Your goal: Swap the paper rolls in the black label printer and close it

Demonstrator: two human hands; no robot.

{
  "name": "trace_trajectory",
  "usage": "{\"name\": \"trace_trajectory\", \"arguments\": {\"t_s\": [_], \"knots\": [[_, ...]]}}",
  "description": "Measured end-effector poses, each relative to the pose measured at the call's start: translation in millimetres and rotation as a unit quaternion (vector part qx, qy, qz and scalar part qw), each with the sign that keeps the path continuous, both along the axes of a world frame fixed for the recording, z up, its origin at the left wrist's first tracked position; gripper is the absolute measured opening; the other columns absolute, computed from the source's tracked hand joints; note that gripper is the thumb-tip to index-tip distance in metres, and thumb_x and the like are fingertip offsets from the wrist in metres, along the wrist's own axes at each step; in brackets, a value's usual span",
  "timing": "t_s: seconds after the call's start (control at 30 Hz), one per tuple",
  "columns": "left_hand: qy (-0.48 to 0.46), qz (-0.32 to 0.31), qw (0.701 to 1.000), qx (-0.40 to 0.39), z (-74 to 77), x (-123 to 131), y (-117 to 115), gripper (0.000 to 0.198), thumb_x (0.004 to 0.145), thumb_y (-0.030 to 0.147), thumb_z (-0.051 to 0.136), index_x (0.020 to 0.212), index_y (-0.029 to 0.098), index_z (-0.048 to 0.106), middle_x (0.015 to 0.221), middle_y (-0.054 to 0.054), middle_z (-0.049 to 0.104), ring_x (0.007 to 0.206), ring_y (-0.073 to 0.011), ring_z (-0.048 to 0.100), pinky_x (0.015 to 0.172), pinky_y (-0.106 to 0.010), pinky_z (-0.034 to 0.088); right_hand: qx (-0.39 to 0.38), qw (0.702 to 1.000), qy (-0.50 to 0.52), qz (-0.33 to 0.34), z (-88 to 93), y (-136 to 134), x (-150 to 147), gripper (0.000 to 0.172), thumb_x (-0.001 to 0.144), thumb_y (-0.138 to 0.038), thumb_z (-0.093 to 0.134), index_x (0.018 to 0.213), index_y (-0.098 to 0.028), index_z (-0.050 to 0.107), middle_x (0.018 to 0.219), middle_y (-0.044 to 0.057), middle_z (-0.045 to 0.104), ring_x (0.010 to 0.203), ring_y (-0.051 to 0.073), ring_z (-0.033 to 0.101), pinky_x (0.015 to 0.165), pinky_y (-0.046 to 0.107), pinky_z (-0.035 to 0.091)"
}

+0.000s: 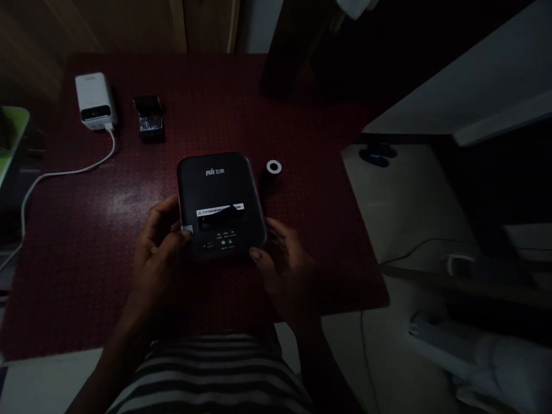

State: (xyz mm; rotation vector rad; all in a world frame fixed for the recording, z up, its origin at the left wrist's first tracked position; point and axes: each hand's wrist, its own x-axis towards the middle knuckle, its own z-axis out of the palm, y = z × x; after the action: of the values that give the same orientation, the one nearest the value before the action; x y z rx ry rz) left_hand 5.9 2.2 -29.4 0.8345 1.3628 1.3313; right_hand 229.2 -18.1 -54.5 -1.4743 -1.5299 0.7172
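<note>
A black receipt printer [219, 198] with white lettering on its lid sits in the middle of the dark red table [99, 230]. My left hand [157, 244] grips its front left corner, thumb on the top near a small pale tab. My right hand [282, 259] holds the front right corner, thumb at the front edge. A strip of white label with a yellow mark runs across the paper slot. A small paper roll [273, 167] with a white core stands just right of the printer, apart from both hands.
At the far left stands a white box-shaped device [95, 100] with a white cable [64, 171] trailing off the left edge. A small black device [149, 118] sits beside it. To the right is a lower pale surface [401, 207] with a dark cable. The scene is very dim.
</note>
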Motion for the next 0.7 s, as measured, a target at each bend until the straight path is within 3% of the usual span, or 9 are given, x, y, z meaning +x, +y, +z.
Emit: {"name": "trace_trajectory", "arguments": {"t_s": [0.13,0.33,0.43,0.53,0.63,0.7], "knots": [[0.0,0.009,1.0,0.005,0.8,3,0,0.049,0.093,0.021,0.079,0.141,0.034,0.082,0.142,-0.005,0.082,0.124,-0.0287,0.081,0.094,-0.038,0.07,0.005,1.0,0.002,0.0,-3.6,1,0,0.05,0.11,-0.056,0.075,0.15,-0.027,0.071,0.136,0.012,0.089,0.118,0.031,0.09,0.098,0.046,0.075],[0.054,0.014,0.998,0.008,-0.3,3,-1,0.05,0.095,0.026,0.08,0.144,0.033,0.082,0.15,-0.006,0.081,0.135,-0.0303,0.077,0.102,-0.039,0.068,0.032,0.999,-0.009,0.015,-1.8,1,1,0.046,0.112,-0.055,0.074,0.148,-0.027,0.071,0.131,0.012,0.091,0.113,0.031,0.091,0.096,0.046,0.076],[0.059,0.0,0.998,0.013,-3.2,0,-4,0.05,0.098,0.026,0.078,0.147,0.035,0.08,0.153,-0.006,0.079,0.137,-0.0305,0.076,0.102,-0.039,0.068,0.061,0.997,-0.039,0.031,11.0,9,9,0.042,0.114,-0.054,0.073,0.146,-0.027,0.073,0.129,0.009,0.091,0.11,0.029,0.091,0.091,0.043,0.077],[0.055,-0.014,0.998,0.034,-8.6,-3,-6,0.05,0.101,0.03,0.08,0.151,0.036,0.078,0.161,-0.006,0.074,0.147,-0.0318,0.071,0.11,-0.041,0.066,0.128,0.987,-0.079,0.057,31.9,30,11,0.028,0.116,-0.036,0.072,0.143,-0.028,0.076,0.13,0.007,0.091,0.113,0.027,0.089,0.098,0.042,0.075],[0.081,-0.023,0.993,0.079,-15.3,-3,-7,0.05,0.105,0.041,0.08,0.155,0.035,0.076,0.161,-0.007,0.074,0.151,-0.0339,0.069,0.113,-0.043,0.065,0.187,0.958,-0.16,0.144,52.6,64,-4,0.029,0.115,-0.011,0.064,0.133,-0.026,0.081,0.13,0.006,0.091,0.119,0.025,0.086,0.109,0.042,0.07],[0.1,-0.029,0.988,0.114,-20.7,-2,-8,0.053,0.109,0.049,0.076,0.16,0.035,0.073,0.162,-0.008,0.073,0.149,-0.0346,0.07,0.115,-0.046,0.063,0.174,0.926,-0.248,0.226,62.0,89,-22,0.03,0.114,-0.004,0.062,0.124,-0.022,0.084,0.125,0.008,0.091,0.116,0.025,0.084,0.106,0.041,0.068]]}}
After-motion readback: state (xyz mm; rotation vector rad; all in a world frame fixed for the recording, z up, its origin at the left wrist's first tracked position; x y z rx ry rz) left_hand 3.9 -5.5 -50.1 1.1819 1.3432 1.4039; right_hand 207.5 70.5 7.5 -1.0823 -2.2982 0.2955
